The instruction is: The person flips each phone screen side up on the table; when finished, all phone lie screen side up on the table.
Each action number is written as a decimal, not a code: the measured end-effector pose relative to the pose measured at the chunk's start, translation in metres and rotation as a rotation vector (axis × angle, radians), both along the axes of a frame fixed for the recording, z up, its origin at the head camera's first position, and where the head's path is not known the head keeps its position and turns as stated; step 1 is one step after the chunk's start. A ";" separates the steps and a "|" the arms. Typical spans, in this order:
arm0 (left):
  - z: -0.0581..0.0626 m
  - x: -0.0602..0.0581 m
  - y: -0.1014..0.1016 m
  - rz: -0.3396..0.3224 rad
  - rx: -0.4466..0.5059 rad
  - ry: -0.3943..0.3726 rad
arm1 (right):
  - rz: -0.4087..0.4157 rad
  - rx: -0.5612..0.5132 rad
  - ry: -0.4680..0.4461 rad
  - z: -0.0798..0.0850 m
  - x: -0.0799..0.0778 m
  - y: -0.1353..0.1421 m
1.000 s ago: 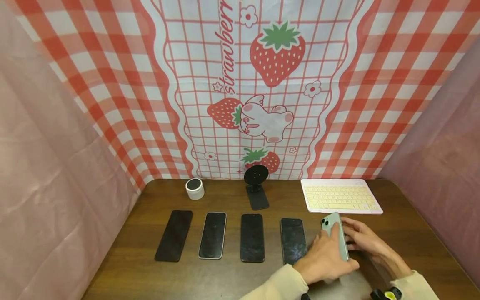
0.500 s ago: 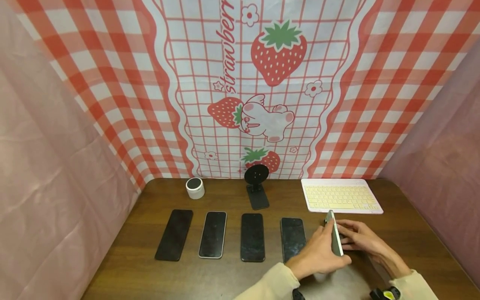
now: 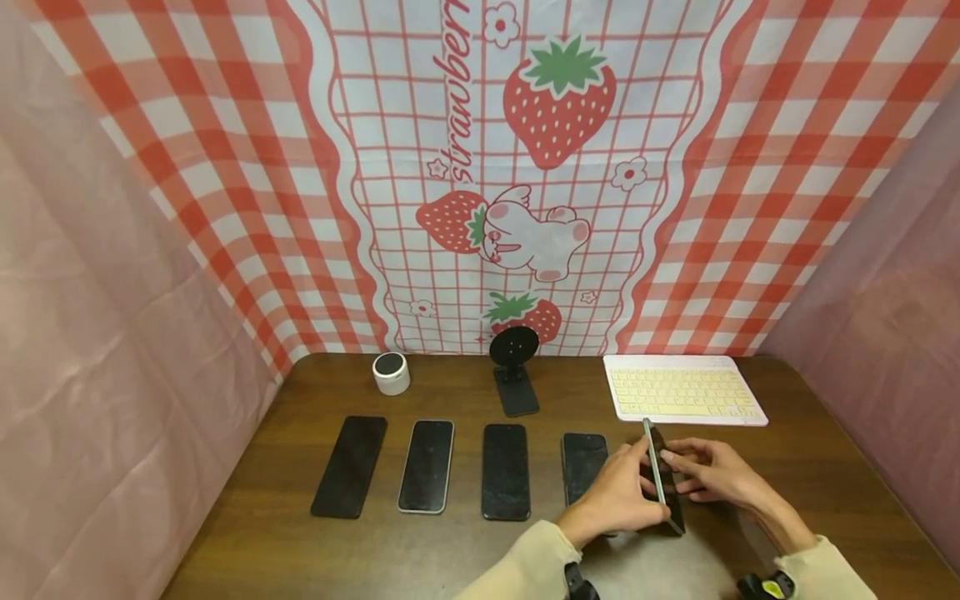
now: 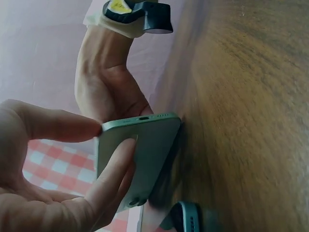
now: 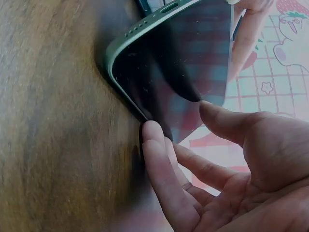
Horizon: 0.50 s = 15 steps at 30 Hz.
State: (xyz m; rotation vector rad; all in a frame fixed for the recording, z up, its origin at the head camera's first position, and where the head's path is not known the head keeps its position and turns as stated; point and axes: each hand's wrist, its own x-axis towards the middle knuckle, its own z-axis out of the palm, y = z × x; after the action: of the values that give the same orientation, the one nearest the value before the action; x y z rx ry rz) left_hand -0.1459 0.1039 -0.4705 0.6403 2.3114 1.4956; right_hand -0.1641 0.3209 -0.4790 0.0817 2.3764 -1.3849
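Note:
A pale green smartphone (image 4: 157, 150) stands tilted up on its long edge on the wooden table, its dark screen (image 5: 145, 72) facing right. My left hand (image 3: 618, 493) grips it, with the thumb at the bottom end and fingers against the back. My right hand (image 3: 723, 477) is at the screen side. Its thumb touches the glass and its fingertips are at the lower long edge, as the right wrist view shows. Beside my left hand lies a dark phone (image 3: 583, 460), partly covered by that hand.
Three more phones lie face up in a row: a black one (image 3: 349, 467), a silver-edged one (image 3: 426, 467) and another black one (image 3: 506, 472). Behind them stand a white round speaker (image 3: 392, 375), a black phone stand (image 3: 516, 392) and a white keyboard (image 3: 682, 392).
The green phone has turned from showing its back to standing on edge, screen toward the right. My left hand has moved left with it; my right thumb now touches the screen.

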 end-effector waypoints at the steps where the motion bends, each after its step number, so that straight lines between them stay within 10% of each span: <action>1: 0.000 0.000 -0.001 0.001 -0.012 -0.005 | -0.003 0.020 0.010 0.000 0.000 0.000; 15: -0.001 -0.003 -0.002 0.075 -0.105 -0.113 | -0.033 0.170 0.080 0.002 0.006 -0.001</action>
State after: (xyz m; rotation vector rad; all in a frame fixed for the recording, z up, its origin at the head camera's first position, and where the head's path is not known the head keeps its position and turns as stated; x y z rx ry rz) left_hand -0.1489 0.1021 -0.4716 0.4341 2.3326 1.3930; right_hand -0.1576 0.3203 -0.4775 0.1146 2.5662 -1.2194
